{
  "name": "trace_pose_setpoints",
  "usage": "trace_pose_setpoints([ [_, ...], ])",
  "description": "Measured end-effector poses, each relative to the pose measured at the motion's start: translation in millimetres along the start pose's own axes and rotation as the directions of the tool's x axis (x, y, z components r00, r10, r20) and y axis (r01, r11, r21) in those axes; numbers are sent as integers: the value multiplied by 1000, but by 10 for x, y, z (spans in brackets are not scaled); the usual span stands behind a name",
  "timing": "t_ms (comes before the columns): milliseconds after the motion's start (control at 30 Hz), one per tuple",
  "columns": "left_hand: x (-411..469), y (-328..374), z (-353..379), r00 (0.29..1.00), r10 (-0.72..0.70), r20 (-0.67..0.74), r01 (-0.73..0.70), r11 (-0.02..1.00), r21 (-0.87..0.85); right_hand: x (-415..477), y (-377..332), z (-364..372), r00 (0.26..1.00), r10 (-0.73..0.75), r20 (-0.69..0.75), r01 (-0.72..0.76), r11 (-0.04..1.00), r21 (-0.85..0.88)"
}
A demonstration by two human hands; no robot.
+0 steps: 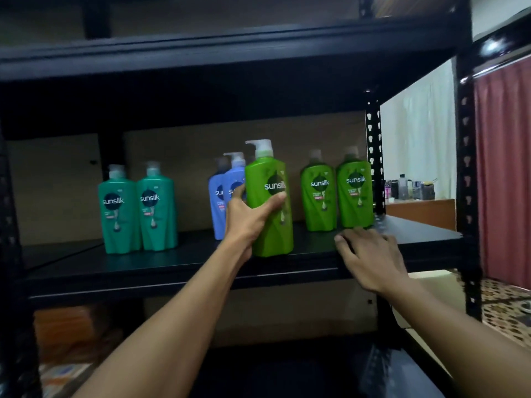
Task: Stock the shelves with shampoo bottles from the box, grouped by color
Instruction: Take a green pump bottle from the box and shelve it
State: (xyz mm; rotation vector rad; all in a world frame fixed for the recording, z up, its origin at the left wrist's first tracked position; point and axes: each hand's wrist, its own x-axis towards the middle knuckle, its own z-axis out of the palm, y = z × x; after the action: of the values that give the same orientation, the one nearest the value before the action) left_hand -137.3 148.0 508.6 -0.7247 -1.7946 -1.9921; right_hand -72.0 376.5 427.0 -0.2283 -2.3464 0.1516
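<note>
Left hand [248, 218] grips a light-green shampoo bottle [274, 234] upright on the black shelf [161, 268]; right hand [370, 258] rests flat, fingers straight, at its edge.

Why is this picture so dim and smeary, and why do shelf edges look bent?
Head view: the shelf is dark, the only brightness at the curtain, right; motion blur softens the teal bottles; the wide lens bows the shelf edges; the label on the lime bottle reads clearest.
</note>
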Motion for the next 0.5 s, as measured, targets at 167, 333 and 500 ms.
trace_pose_setpoints([
  [167, -76, -383, -14, 994, 104, -16, -94, 947, 308, 132, 235, -102, 1000, -11, 22, 12, 998, -60],
  [333, -149, -430, 274, 977, 193, -93, -121, 856, 503, 22, 331, 15, 985, 121, -126, -139, 980, -144],
  [500, 78, -438, 854, 995, 56, 81, -87, 885, 458, -37, 426, 156, 958, 70, -279, -97, 992, -84],
])
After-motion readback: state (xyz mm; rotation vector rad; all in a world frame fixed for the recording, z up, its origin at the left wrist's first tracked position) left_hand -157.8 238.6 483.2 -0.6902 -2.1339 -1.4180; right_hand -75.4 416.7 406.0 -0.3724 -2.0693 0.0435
